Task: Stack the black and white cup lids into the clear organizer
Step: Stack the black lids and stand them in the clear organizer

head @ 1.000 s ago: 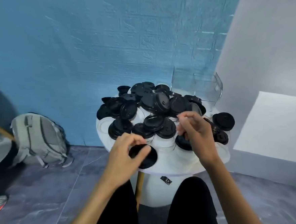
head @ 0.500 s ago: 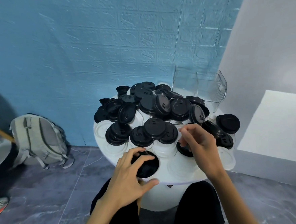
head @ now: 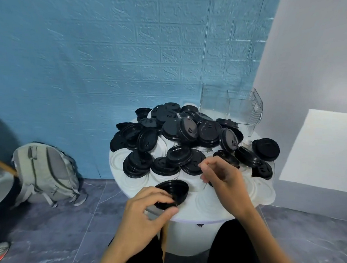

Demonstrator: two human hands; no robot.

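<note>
Black cup lids [head: 189, 130], round and glossy, lie heaped and overlapping across the middle and far side of the counter [head: 185, 217]. White cup lids [head: 208, 203] lie flat beneath and around them, toward the near edge. One black lid [head: 172, 189], underside up, is pinched in my left hand [head: 144, 213]. The clear organizer [head: 231, 108] stands upright at the far right, behind the heap.

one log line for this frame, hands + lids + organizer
left hand: grips black lid at near table edge | right hand: fingers curled at lid pile, hold unclear | clear organizer: no lids visible inside
</note>
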